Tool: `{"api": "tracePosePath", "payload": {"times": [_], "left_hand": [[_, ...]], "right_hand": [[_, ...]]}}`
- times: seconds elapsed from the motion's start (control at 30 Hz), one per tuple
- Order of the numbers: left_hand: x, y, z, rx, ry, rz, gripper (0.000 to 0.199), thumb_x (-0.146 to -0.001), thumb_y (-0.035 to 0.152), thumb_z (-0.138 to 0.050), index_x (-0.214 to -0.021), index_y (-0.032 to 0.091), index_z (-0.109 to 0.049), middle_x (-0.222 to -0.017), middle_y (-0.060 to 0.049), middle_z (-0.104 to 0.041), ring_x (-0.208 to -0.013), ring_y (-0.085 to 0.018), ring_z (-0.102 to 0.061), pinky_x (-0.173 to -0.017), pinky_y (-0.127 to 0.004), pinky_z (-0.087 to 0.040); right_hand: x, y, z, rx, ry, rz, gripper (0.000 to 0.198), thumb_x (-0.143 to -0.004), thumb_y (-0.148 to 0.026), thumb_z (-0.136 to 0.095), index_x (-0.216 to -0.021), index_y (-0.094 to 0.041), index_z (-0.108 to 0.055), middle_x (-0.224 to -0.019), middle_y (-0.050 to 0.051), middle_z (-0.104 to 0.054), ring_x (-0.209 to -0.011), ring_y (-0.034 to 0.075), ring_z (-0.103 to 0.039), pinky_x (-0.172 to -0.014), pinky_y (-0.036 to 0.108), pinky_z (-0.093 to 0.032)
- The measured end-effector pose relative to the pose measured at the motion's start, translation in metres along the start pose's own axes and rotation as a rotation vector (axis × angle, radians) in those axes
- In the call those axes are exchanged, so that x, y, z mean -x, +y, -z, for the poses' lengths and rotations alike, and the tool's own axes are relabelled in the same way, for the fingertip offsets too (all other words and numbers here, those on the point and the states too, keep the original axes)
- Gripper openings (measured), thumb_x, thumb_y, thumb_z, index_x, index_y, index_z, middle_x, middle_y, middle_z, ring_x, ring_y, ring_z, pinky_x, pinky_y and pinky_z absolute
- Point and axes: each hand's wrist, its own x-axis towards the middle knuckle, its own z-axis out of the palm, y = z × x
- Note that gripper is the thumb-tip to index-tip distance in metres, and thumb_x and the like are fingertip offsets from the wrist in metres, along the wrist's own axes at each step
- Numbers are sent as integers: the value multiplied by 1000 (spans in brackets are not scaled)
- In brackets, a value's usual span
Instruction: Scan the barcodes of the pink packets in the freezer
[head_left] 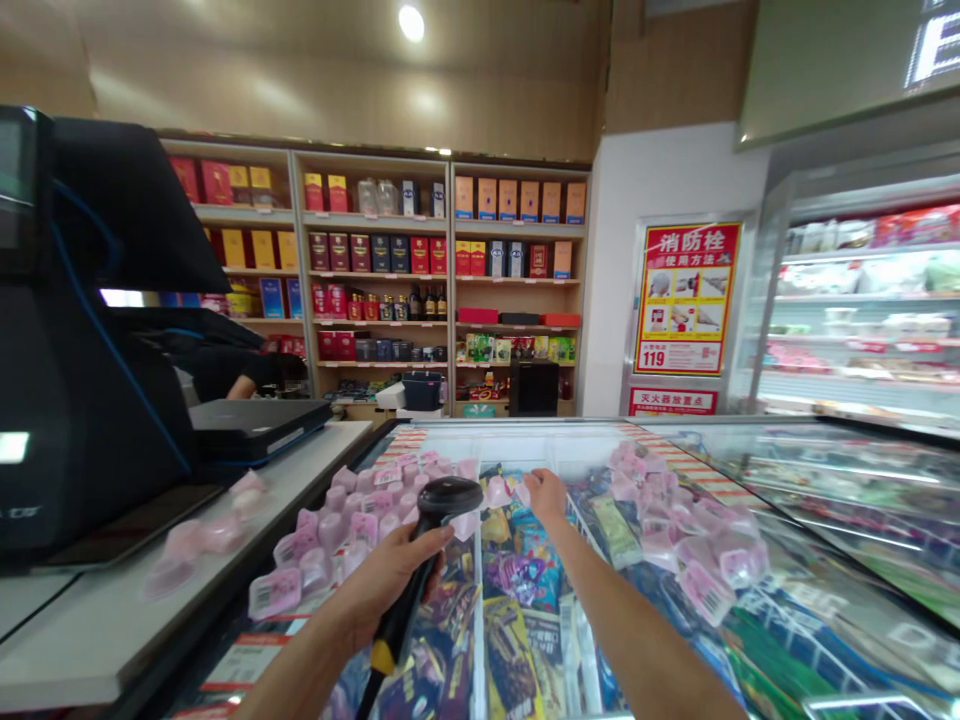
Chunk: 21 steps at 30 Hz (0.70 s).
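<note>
My left hand is wrapped round a black barcode scanner, whose head points forward over the glass of a chest freezer. Just ahead of the scanner, my right hand pinches a small translucent pink cup, partly hidden by the fingers. Another pink cup sits between the scanner head and that hand. Many more pink cups, some with barcode labels, are heaped on the glass in a left pile and a right pile.
Wrapped frozen goods lie under the glass. To the left, a counter carries a black checkout terminal and several pink cups. A person's arm shows behind the terminal. Shelves of boxes stand at the back.
</note>
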Motion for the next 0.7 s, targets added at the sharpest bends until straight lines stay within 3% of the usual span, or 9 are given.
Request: {"api": "tracePosePath", "payload": {"times": [0.13, 0.23, 0.33, 0.4, 0.53, 0.6, 0.7], "left_hand": [[0, 1, -4, -6, 8, 12, 29, -62, 42, -57, -60, 17, -44, -45, 6, -47, -36, -6, -40, -36, -18, -30], [-2, 1, -9, -32, -33, 36, 31, -62, 45, -56, -59, 17, -44, -45, 6, -47, -37, -6, -41, -36, -18, -31], [-3, 0, -14, -44, -89, 41, 33, -62, 48, -55, -58, 17, -44, -45, 6, -47, -37, -6, -41, -37, -18, -31], [-4, -2, -15, -41, -124, 31, 34, -62, 48, -55, -58, 16, -45, -46, 5, -48, -38, -6, -42, -39, -18, -32], [-6, -7, -19, -53, -189, -6, 34, -63, 49, -53, -60, 15, -49, -46, 3, -49, -40, -7, -42, -42, -19, -33], [-6, -8, -20, -58, -202, -17, 33, -64, 48, -52, -58, 15, -49, -45, 4, -48, -40, -7, -42, -43, -20, -34], [-2, -9, -19, -43, -219, -40, 33, -66, 47, -52, -57, 15, -48, -44, 4, -47, -39, -7, -41, -44, -19, -34]], "right_hand": [[12, -23, -28, 3, -182, 118, 31, -70, -19, -45, -99, -15, -57, -104, 10, -58, -102, 21, -49, -88, 30, -33], [15, -27, -22, 62, -223, 168, 40, -70, -19, -46, -109, -15, -51, -118, 10, -49, -111, 20, -42, -91, 29, -30], [16, -15, 22, 210, -254, 281, 45, -66, -23, -52, -110, -11, -51, -121, 14, -44, -112, 24, -39, -91, 31, -30], [19, -1, 68, 337, -275, 352, 38, -62, -22, -56, -99, -16, -58, -108, 12, -55, -103, 25, -47, -88, 33, -32], [31, 31, 150, 721, -374, 291, 33, -48, -12, -63, -80, -19, -64, -86, 9, -64, -92, 28, -53, -77, 36, -37], [36, 41, 170, 823, -386, 300, 25, -45, -3, -60, -66, -17, -64, -78, 11, -64, -90, 29, -53, -75, 35, -37], [34, 42, 174, 765, -357, 330, 18, -48, 0, -55, -55, -15, -62, -70, 12, -64, -85, 26, -54, -73, 32, -37]]}}
